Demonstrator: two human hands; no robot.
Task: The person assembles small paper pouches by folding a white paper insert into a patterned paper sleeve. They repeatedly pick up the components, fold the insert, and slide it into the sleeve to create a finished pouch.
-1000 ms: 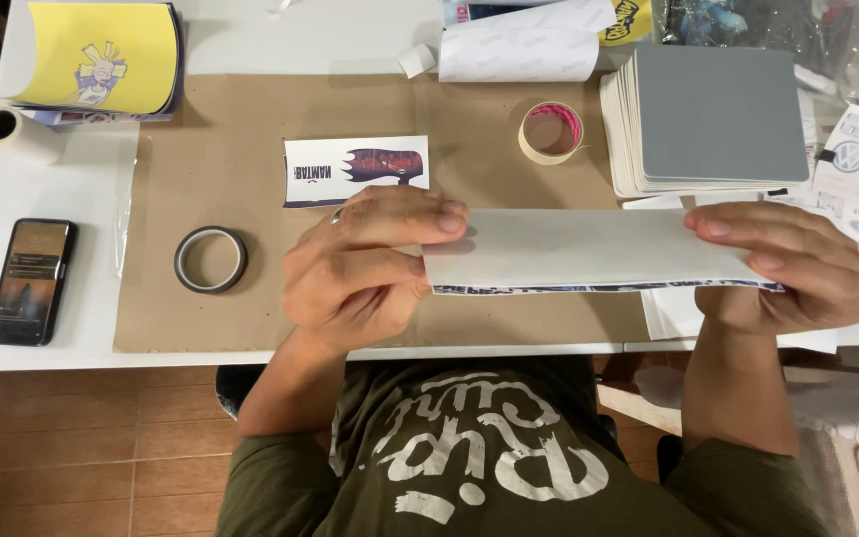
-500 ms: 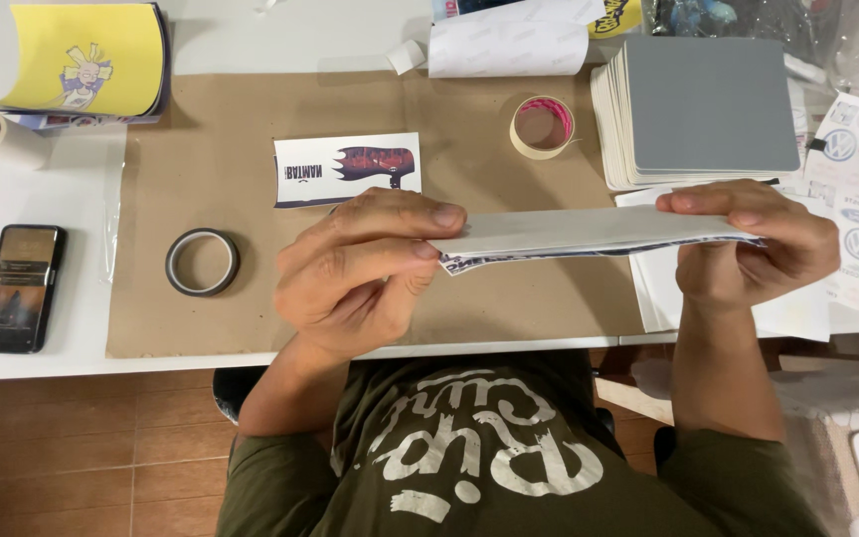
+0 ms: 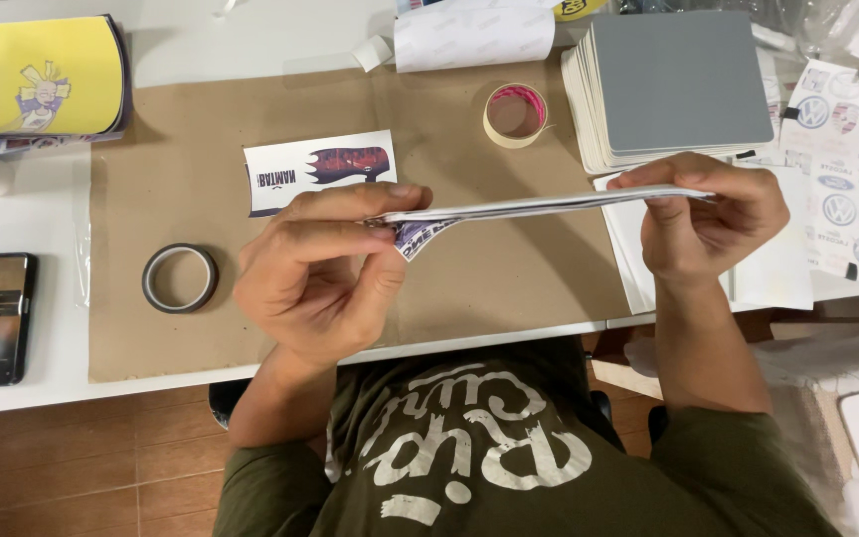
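Mid-frame: left hand [image 3: 315,278] fingers peel printed layer off sheet [image 3: 549,206]; right hand [image 3: 713,219] pinches far end. Next: steady pull, likely.

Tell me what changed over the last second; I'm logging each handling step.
The sheet tipped from showing its flat face to edge-on. At its near corner the left hand now peels a printed layer downward. The right hand still grips the other end. Tape rolls, phone and card stack stayed put.
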